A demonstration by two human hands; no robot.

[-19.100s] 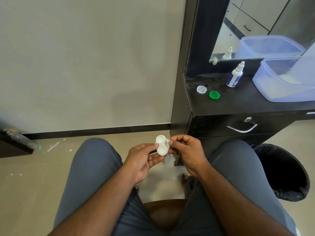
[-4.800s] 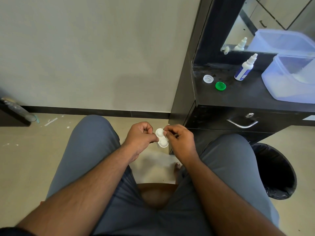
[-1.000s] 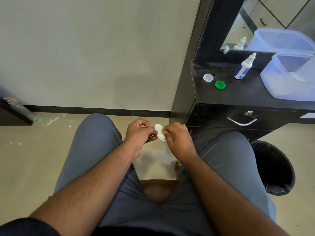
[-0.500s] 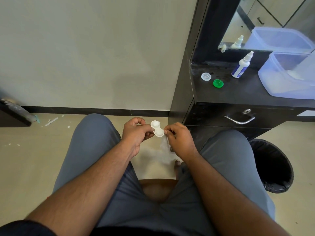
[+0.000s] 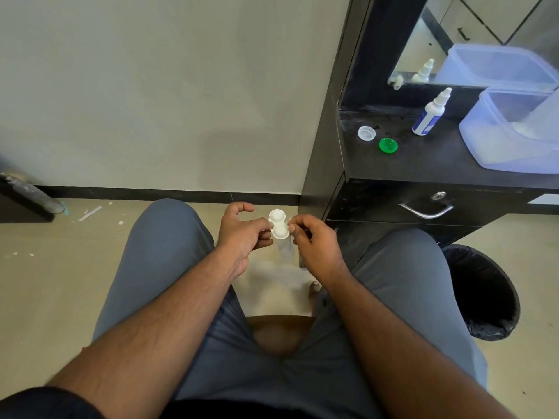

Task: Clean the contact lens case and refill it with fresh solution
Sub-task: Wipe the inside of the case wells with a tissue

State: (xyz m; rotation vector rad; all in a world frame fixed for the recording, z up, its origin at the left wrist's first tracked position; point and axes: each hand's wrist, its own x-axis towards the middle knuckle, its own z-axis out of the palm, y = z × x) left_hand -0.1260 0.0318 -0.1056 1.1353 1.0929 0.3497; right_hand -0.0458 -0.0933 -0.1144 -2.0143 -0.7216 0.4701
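You have the contact lens case (image 5: 279, 224) pinched at its waist in your left hand (image 5: 243, 229), thumb and fingertips closed on its left side, so both wells face up and stay level in front of your knees, well below and to the left of the worktop (image 5: 423, 164). Your right hand (image 5: 317, 240) meets the case from the other side, its grip closed on a thin, pale wipe or tissue (image 5: 286, 247) that hangs down under the case; I judge you are drying or wiping the wells, though the contact point itself is too small to make out. Holding it low over the floor looks sensible: drips fall clear of the worktop.

Both wells look white and open; whether any liquid sits in them cannot be told. Their caps are off: the white cap (image 5: 366, 133) and the green cap (image 5: 388, 145) lie side by side at the left end of the worktop. The solution bottle (image 5: 429, 114) stands upright further back on it, nozzle up. A translucent tub (image 5: 511, 131) occupies the worktop's right end, its contents unclear. A black-lined bin (image 5: 484, 291) sits on the floor below the worktop.
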